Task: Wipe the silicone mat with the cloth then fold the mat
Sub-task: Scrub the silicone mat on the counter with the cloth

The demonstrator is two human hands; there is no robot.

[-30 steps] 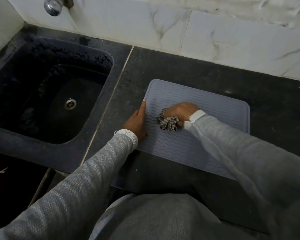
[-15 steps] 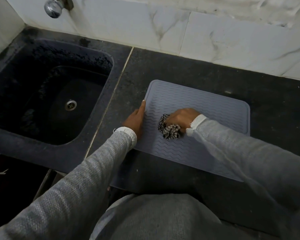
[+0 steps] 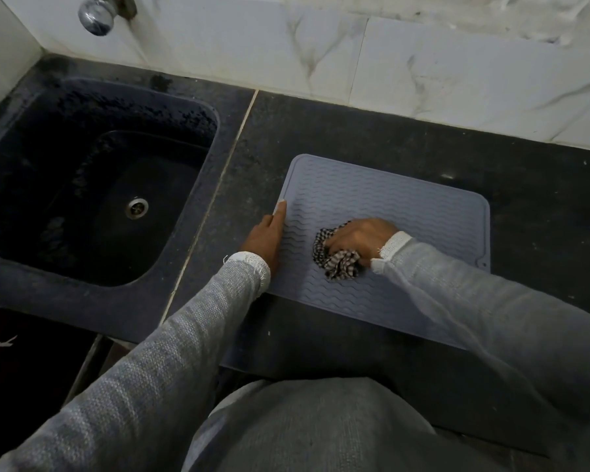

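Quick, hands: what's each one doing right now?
Left hand: open, flat on the mat edge, holding nothing.
Right hand: closed on the cloth.

The mat (image 3: 372, 195) at centre right looks like soft matt rubbery silicone, its grey face ribbed with raised wavy lines. On it the cloth (image 3: 338, 264) is thin woven fabric, checked black and white, crumpled. The table (image 3: 406, 131) is dark speckled stone with a dull sheen. The sink (image 3: 21, 267) at left is dark, grainy and matt, with a shiny metal drain (image 3: 137, 207). The wall (image 3: 423, 69) across the top is smooth veined marble-look tile; a glossy metal tap (image 3: 95, 15) sits upper left. Both sleeves (image 3: 171, 342) are coarse grey knit
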